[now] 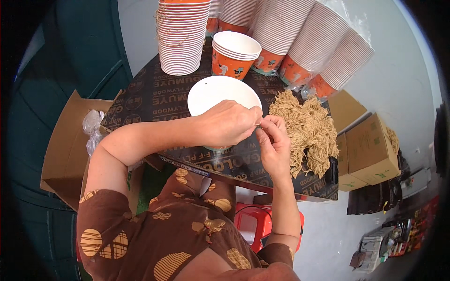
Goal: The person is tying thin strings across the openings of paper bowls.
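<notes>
A paper bucket [220,91] with a white inside stands on the dark printed tabletop, with a small dark hole near its far left rim. My left hand [232,122] reaches across the bucket's near side, its fingers curled into a fist by the right rim. Fingertips of my right hand [274,140] are pinched together just beside it, outside that rim. Whatever small thing lies between the fingers is hidden. To the right of my right hand spreads a pile of tan twine [304,131].
Behind the bucket are a few nested orange buckets [229,63]. A tall stack [180,42] with twine on its sides rises at the left. Wrapped stacks [323,40] lean at the back right. Cardboard boxes [370,150] flank the table [187,161]; a red stool [251,222] is below.
</notes>
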Available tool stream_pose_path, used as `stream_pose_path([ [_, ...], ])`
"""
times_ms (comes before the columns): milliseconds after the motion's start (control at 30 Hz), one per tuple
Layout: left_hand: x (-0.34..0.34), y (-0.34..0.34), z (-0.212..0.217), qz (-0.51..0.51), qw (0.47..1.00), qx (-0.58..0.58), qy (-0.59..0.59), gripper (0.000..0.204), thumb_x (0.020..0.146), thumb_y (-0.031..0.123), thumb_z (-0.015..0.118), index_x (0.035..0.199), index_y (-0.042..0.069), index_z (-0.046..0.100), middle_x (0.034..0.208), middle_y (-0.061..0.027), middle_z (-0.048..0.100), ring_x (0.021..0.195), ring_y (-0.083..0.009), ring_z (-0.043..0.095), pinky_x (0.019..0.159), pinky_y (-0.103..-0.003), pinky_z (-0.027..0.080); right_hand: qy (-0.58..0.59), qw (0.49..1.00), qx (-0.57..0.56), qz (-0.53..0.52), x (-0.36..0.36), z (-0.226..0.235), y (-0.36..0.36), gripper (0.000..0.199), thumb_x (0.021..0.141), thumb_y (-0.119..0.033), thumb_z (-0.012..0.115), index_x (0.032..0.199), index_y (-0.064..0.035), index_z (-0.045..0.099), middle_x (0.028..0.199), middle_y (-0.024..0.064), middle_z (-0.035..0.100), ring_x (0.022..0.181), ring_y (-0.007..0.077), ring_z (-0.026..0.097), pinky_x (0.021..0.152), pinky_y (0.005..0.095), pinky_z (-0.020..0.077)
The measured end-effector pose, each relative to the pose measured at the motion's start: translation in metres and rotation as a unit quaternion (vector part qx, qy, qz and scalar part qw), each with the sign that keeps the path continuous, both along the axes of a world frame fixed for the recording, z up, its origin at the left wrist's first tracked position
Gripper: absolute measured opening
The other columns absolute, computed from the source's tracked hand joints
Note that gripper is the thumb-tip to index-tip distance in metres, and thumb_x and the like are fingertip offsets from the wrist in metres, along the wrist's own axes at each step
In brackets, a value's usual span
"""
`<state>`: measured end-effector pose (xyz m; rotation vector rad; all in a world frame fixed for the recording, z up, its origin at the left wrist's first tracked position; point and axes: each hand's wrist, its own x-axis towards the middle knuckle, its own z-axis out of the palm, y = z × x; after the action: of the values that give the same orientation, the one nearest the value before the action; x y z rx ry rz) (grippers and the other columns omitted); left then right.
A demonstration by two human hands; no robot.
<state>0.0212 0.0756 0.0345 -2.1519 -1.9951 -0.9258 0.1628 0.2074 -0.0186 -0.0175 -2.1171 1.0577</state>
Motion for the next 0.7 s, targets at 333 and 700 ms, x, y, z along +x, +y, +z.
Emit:
stream_pose_path([
  [333,-0.005,0.002,0.001,0.003,1.000,-0.012,-0.005,0.012,0.090,0.011,0.061,0.093,0.000,0.057,0.067,-0.0200,0.064,0.066,-0.0415,0.065,0.060,-0.049,0.050,0.004,0.997,-0.072,0.011,-0.002,0.002,-0.001,0.004,0.091,0.003,0.062,0.095,0.0013,0.060,0.102,0.0056,0.052,0.080,0.0113,0.051,0.069,0.0240,0.0442],
  [700,-0.010,0.002,0.007,-0.031,0.985,-0.041,-0.163,0.014,0.084,0.010,0.057,0.082,-0.002,0.062,0.072,-0.0227,0.065,0.070,-0.0409,0.066,0.065,-0.048,0.050,0.010,0.999,0.005,-0.044,0.012,0.003,-0.021,0.009,0.088,0.008,0.061,0.095,0.0022,0.058,0.106,0.0149,0.059,0.083,0.0199,0.059,0.069,0.0303,0.0503],
])
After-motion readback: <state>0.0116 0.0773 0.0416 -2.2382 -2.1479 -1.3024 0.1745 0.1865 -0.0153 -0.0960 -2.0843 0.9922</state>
